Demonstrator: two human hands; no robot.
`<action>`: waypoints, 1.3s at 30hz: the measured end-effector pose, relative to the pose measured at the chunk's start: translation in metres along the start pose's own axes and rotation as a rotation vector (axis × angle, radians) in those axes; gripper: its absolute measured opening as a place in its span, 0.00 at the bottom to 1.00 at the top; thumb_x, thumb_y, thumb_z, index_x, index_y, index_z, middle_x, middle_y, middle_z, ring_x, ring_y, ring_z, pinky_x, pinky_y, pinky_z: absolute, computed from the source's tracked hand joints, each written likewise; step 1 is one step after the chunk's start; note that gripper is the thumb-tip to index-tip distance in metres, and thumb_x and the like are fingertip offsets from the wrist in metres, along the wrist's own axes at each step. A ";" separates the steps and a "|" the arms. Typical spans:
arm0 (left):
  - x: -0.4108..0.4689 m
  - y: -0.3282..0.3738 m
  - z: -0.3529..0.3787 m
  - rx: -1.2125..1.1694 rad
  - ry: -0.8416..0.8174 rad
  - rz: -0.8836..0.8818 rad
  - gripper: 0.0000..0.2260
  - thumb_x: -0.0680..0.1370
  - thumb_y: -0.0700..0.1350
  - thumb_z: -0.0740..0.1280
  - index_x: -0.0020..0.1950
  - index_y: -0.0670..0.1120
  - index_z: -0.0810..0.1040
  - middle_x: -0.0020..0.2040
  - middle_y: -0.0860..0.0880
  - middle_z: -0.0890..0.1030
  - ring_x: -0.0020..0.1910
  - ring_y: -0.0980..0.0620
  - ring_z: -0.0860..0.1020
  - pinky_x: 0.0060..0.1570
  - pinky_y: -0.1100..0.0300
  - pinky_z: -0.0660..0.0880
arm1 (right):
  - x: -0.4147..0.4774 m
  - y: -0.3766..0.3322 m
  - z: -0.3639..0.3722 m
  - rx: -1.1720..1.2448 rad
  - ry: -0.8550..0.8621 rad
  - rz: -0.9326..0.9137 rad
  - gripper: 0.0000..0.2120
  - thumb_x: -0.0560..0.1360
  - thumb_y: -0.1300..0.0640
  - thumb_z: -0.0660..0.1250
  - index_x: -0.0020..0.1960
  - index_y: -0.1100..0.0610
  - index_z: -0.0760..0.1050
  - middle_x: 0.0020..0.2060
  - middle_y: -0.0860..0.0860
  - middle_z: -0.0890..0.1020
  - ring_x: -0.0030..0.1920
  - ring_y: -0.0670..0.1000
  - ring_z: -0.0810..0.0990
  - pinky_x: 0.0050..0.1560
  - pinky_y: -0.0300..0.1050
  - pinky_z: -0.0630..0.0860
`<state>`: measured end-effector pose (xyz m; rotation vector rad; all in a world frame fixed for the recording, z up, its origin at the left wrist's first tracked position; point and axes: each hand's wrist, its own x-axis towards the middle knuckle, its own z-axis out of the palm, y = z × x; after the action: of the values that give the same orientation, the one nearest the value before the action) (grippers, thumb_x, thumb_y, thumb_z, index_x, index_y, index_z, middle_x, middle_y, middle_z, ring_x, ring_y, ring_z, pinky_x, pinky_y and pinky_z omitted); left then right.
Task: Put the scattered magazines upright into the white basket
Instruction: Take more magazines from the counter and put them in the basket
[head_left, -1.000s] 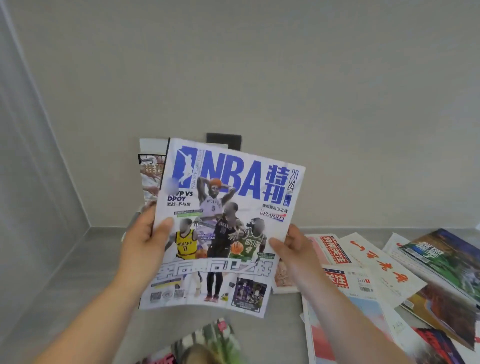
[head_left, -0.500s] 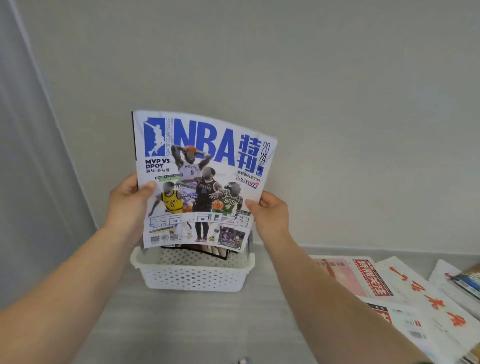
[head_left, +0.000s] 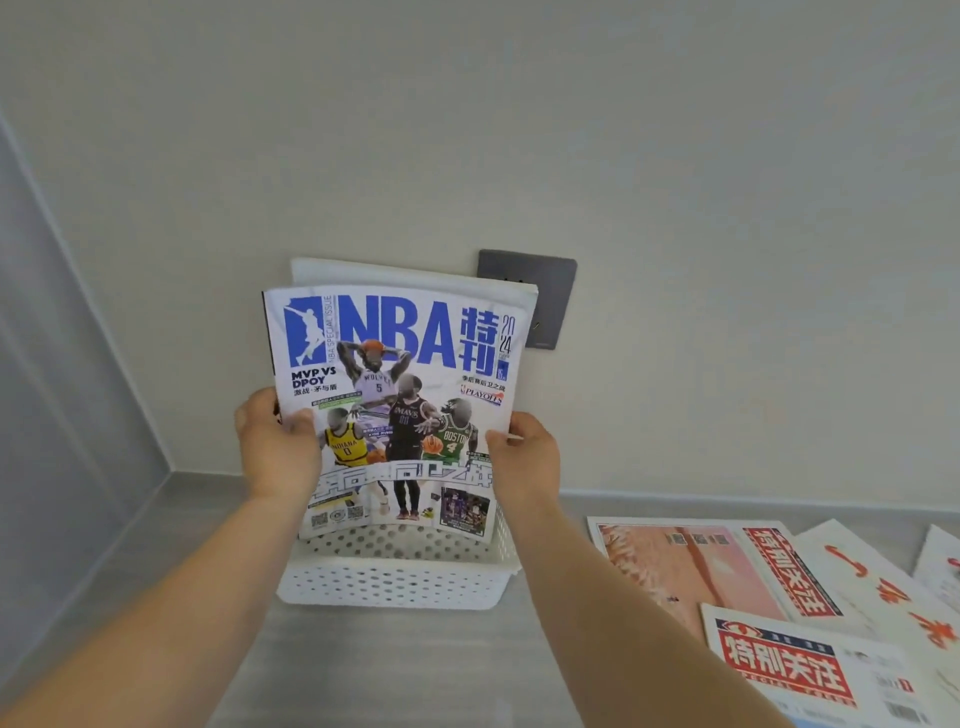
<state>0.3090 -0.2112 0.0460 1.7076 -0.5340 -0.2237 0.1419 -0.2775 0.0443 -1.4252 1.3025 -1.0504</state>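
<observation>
I hold a blue-and-white NBA magazine upright with both hands. My left hand grips its left edge and my right hand grips its right edge. Its bottom edge sits inside the white perforated basket, which stands on the grey surface against the wall. Behind it another magazine stands upright in the basket, only its white top edge showing.
Several magazines lie flat to the right: a pink-covered one, one with a red title block, and a white one with red characters. A grey wall socket is behind the basket. A side wall closes the left.
The NBA magazine has gone down from above the basket until its bottom edge is inside it. Both hands kept their grip on its edges.
</observation>
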 end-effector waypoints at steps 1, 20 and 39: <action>0.001 0.002 0.003 -0.036 0.006 0.015 0.12 0.76 0.35 0.58 0.59 0.40 0.69 0.63 0.38 0.71 0.57 0.41 0.74 0.59 0.49 0.72 | 0.001 0.001 0.002 -0.003 0.029 -0.013 0.11 0.73 0.66 0.59 0.51 0.53 0.71 0.52 0.52 0.77 0.40 0.47 0.75 0.40 0.41 0.73; 0.016 0.007 0.030 -0.242 -0.085 0.056 0.15 0.80 0.45 0.50 0.66 0.46 0.61 0.58 0.47 0.73 0.55 0.49 0.73 0.55 0.54 0.71 | 0.013 0.014 0.017 -0.038 -0.071 -0.086 0.27 0.72 0.68 0.58 0.69 0.55 0.57 0.64 0.54 0.68 0.64 0.53 0.68 0.64 0.53 0.71; -0.203 0.003 -0.003 0.369 -0.613 0.303 0.11 0.76 0.40 0.62 0.58 0.45 0.76 0.63 0.45 0.74 0.64 0.48 0.69 0.59 0.58 0.65 | -0.119 0.115 -0.238 -0.561 0.170 0.060 0.26 0.74 0.56 0.63 0.69 0.58 0.61 0.69 0.56 0.68 0.70 0.55 0.64 0.69 0.49 0.59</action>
<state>0.1326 -0.1139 0.0200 1.8732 -1.3445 -0.4549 -0.1242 -0.1804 -0.0160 -1.7132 1.8515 -0.8102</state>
